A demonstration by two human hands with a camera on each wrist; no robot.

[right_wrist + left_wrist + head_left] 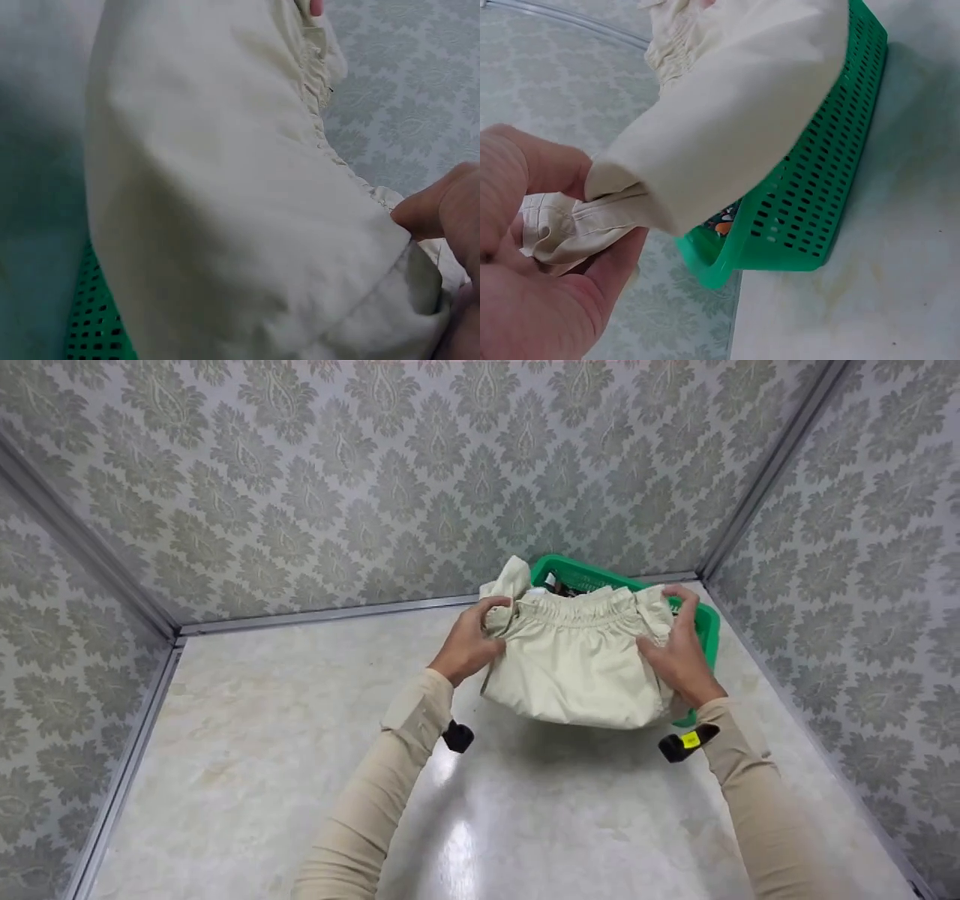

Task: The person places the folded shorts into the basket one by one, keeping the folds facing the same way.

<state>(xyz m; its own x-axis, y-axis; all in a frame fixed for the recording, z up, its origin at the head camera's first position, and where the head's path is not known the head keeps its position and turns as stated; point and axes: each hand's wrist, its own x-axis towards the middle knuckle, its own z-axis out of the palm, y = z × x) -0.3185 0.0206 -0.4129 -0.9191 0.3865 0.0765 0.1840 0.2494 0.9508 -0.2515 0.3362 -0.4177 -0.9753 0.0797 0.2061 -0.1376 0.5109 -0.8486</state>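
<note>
A cream cloth garment (574,660) with a gathered, elastic-looking edge is held up between both hands. At its left end my left hand (472,641) pinches a fold between thumb and fingers; the left wrist view shows the bunched cloth in that grip. My right hand (679,649) pinches the opposite end, thumb in front, as the right wrist view also shows. The cloth hangs in a folded bundle above the floor, in front of a green perforated basket (709,634), and hides much of it.
Dark and patterned items (724,221) lie inside the basket, partly visible. Patterned wall panels (420,472) enclose the pale floor (300,720) at the back and on both sides. The basket stands close to the back right corner.
</note>
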